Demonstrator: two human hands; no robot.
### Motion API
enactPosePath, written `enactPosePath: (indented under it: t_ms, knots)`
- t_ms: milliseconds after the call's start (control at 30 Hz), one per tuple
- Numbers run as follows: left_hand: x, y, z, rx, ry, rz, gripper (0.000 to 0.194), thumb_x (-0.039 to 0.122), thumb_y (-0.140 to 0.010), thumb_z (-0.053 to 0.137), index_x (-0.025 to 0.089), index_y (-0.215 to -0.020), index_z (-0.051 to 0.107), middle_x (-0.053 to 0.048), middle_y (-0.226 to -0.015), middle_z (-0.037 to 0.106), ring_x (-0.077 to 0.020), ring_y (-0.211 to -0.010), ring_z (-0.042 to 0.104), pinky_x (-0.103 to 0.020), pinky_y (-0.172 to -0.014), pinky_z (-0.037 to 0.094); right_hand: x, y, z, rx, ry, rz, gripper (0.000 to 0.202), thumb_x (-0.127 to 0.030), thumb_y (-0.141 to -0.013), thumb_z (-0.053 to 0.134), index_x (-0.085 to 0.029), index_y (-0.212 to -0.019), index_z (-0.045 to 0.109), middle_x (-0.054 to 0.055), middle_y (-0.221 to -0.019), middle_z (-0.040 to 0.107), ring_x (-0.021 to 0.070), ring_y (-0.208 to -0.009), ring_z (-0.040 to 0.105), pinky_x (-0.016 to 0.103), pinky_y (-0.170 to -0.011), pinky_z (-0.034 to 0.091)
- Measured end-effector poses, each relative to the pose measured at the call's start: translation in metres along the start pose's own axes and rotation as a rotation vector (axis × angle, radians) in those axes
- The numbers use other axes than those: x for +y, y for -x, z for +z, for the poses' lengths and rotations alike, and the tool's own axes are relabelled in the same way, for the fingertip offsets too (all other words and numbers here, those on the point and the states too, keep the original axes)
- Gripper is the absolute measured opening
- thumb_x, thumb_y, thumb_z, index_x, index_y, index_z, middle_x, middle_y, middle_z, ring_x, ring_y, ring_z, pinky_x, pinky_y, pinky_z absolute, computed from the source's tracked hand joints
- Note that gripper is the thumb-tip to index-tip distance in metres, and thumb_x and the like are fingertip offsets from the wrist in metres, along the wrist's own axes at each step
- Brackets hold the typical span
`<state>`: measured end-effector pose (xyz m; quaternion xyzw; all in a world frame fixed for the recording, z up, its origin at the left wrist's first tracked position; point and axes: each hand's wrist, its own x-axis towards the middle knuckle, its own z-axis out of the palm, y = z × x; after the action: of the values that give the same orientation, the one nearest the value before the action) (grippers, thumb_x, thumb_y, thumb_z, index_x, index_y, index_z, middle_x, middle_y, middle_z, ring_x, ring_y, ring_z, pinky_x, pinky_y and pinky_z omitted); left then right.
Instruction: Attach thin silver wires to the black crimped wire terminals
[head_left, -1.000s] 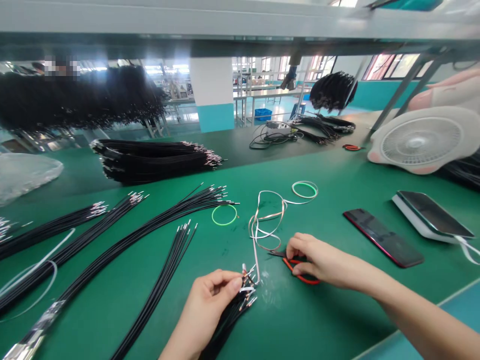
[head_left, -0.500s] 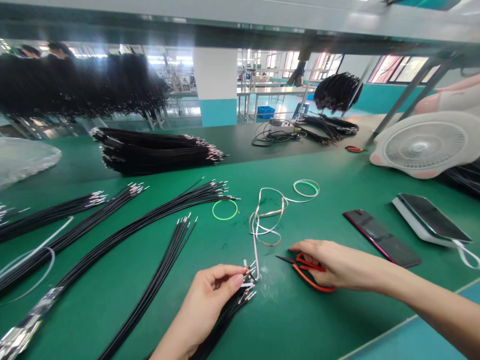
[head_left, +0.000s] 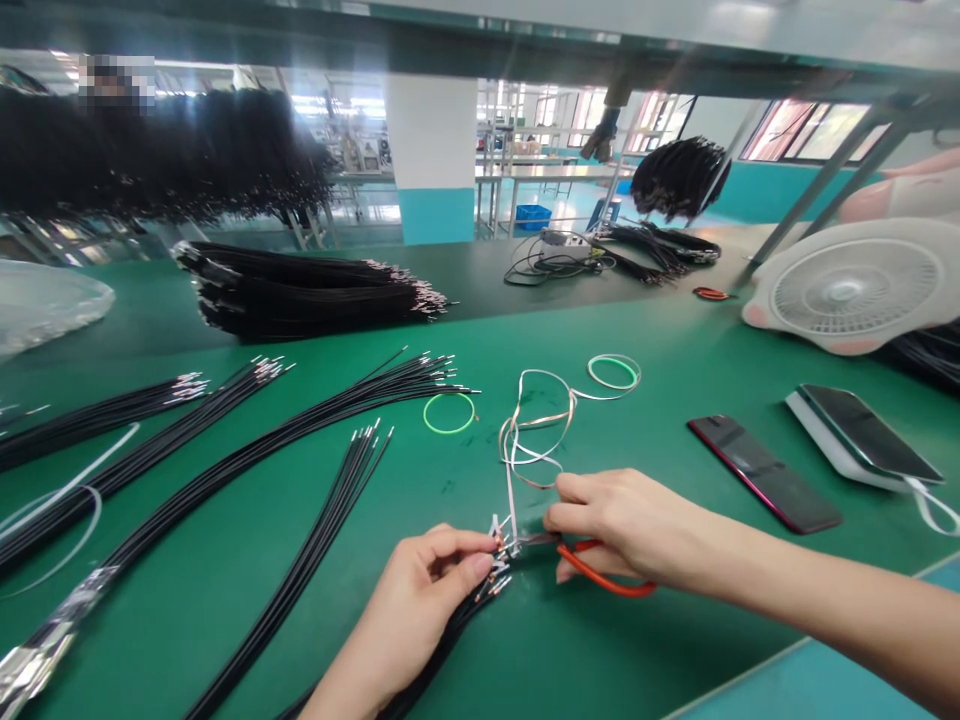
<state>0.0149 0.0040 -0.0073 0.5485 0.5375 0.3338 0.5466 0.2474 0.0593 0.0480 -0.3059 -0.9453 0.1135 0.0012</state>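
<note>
My left hand [head_left: 416, 605] pinches the end of a black cable between thumb and fingertips, low in the middle of the view. More black cables [head_left: 456, 632] with stripped tips lie beneath that hand. A thin white strip [head_left: 511, 495] runs from the pinched end up to loose coils on the green table. In my right hand [head_left: 619, 515] is a pair of red-handled scissors [head_left: 611, 583], its fingers wrapped about the handles. The dark blades point left and reach the strip beside my left fingertips. Whether they touch it I cannot tell.
Several black cable bundles [head_left: 300, 465] lie to the left, and a thick one [head_left: 315, 295] behind. A green ring [head_left: 426, 415] and a coiled strip [head_left: 615, 385] rest mid-table. Right are a phone [head_left: 761, 470], a second device [head_left: 870, 435] and a white fan [head_left: 847, 290]. A shelf spans overhead.
My right hand has moved left with the scissors, bringing the blades up to the white strip by my left fingertips. My left hand keeps its pinch nearly in place.
</note>
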Motion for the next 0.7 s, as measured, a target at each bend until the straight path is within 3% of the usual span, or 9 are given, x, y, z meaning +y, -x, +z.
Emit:
enactPosePath:
  t_ms: [433, 700]
  knots:
    - [0.003, -0.002, 0.0, -0.051, -0.005, -0.052, 0.026, 0.038, -0.082, 0.062, 0.02, -0.095, 0.076, -0.003, -0.085, 0.059, -0.0165, -0.076, 0.052, -0.028, -0.07, 0.039, 0.0, -0.01, 0.003, -0.031, 0.161, -0.13, 0.02, -0.038, -0.089, 0.061, -0.019, -0.083, 0.06, -0.001, -0.076, 0.053, 0.0124, -0.06, 0.05, 0.025, -0.05, 0.029]
    - [0.001, -0.001, -0.001, -0.071, 0.009, -0.049, 0.024, 0.036, -0.083, 0.062, 0.02, -0.094, 0.075, -0.003, -0.087, 0.059, -0.0168, -0.079, 0.052, -0.029, -0.073, 0.038, 0.003, -0.013, 0.008, 0.033, 0.217, -0.194, 0.02, -0.036, -0.091, 0.059, -0.019, -0.08, 0.059, -0.002, -0.073, 0.052, 0.0113, -0.058, 0.047, 0.026, -0.048, 0.024]
